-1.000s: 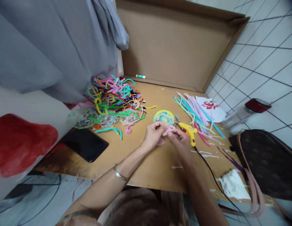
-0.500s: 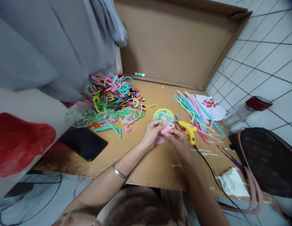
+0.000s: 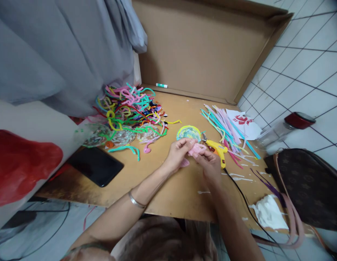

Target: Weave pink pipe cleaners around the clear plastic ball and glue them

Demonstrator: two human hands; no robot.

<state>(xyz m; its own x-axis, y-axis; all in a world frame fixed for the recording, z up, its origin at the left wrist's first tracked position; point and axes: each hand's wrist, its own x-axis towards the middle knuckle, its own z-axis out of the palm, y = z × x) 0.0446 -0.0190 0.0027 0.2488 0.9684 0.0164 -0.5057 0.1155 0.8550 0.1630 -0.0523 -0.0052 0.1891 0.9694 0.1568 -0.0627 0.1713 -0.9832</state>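
A pink pipe cleaner piece (image 3: 195, 149), bent into loops, is pinched between my two hands above the table. My left hand (image 3: 179, 151) grips its left side with thumb and forefinger. On its right and lower edge are the closed fingers of my right hand (image 3: 209, 163). Another pink piece (image 3: 184, 163) shows below the left hand; whether it joins the held one I cannot tell. Just beyond the hands lies a round coil (image 3: 188, 133) with a yellow rim and a blue-green middle. A yellow glue gun (image 3: 219, 150) rests right beside my right hand.
Tangled pipe cleaners (image 3: 127, 108) are heaped at the left, near a black phone (image 3: 96, 166). Straight pipe cleaners (image 3: 225, 125) lie at the right beside a clear bottle (image 3: 277, 132), a brown bag (image 3: 307, 188) and crumpled tissue (image 3: 270, 212). A black cord (image 3: 243, 197) crosses the table's right side.
The pink looped piece has turned slightly and shifted a little to the right between my fingers. Both hands keep their pinch; the things on the table stay put.
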